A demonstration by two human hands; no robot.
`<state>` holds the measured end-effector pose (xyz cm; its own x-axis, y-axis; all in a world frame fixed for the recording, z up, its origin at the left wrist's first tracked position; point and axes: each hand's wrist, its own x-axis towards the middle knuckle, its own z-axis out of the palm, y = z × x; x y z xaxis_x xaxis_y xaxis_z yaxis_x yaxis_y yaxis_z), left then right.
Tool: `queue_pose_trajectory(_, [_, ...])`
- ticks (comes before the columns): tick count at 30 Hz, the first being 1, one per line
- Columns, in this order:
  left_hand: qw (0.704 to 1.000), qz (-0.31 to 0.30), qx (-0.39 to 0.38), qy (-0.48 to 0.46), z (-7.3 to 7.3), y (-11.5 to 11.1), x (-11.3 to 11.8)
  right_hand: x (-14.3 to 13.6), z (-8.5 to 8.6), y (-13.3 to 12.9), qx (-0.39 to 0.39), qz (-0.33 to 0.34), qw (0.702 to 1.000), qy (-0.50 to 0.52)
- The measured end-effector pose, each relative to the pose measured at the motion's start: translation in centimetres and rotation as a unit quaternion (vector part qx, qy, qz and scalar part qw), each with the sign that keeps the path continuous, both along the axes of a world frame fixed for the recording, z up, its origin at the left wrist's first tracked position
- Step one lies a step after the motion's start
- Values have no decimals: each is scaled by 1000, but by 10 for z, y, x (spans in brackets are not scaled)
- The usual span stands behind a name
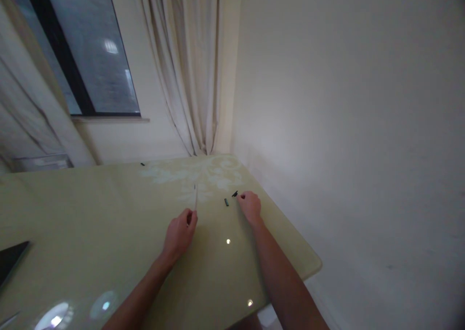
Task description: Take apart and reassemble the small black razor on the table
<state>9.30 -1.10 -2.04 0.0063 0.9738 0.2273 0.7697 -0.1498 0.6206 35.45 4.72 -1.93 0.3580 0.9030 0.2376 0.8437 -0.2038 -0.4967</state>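
My left hand (180,233) is closed, its fingers pinching the near end of a thin white stick (196,197). The stick points away from me over the table, with a small dark mark at its far end. My right hand (250,205) is also closed, the fingertips meeting at a small black piece (235,194) that sticks out to their left. What this piece is cannot be made out. Just left of that hand, a second small dark piece (226,202) with a greenish middle lies on the tabletop.
The glossy yellowish table (90,218) has a pale floral pattern and lamp reflections. A tiny dark piece (142,164) lies near its far edge, and a dark flat object (12,258) at the left. A wall (345,126) borders the right side; curtains (185,63) hang behind.
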Motion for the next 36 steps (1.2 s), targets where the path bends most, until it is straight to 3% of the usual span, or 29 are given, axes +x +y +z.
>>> queue_pose_trajectory(3, [997, -42, -11, -69, 5, 6, 25, -7, 3, -1, 75, 16, 996, 43])
queue_pose_trajectory(5, [994, -62, -5, -94, 8, 12, 46, -15, 4, 0, 128, 89, 980, 124])
queue_pose_trajectory(7, [991, -98, 6, -92, 10, 18, 65, -25, 5, 1, 143, 184, 944, 233])
queue_pose_trajectory(9, [987, -146, 9, -70, 9, 27, 78, -31, 3, 3, 139, 230, 907, 325])
queue_pose_trajectory(11, [985, -167, 5, -49, 5, 36, 83, -33, 1, 6, 158, 211, 884, 386])
queue_pose_trajectory(14, [991, -129, 1, -28, -3, 52, 81, -30, -2, 10, 203, 158, 866, 429])
queue_pose_trajectory(18, [997, -71, -7, 42, -14, 66, 82, -29, -1, 11, 198, 168, 841, 474])
queue_pose_trajectory(22, [995, -71, -11, 75, -14, 70, 89, -31, -2, 9, 184, 168, 821, 514])
queue_pose_trajectory(26, [994, -91, 21, 53, -10, 62, 66, -37, -7, 7, 103, 168, 838, 508])
queue_pose_trajectory(29, [986, -104, 129, -2, -11, 43, 27, -53, -10, -1, 4, 214, 860, 462])
queue_pose_trajectory(31, [977, -92, 191, -28, -12, 26, 1, -69, -9, -11, -55, 270, 842, 463])
queue_pose_trajectory(33, [970, -71, 230, -39, -11, 10, -17, -84, -6, -22, -92, 319, 806, 490])
queue_pose_trajectory(36, [962, -45, 266, -50, -7, -3, -25, -100, 0, -36, -99, 341, 767, 535])
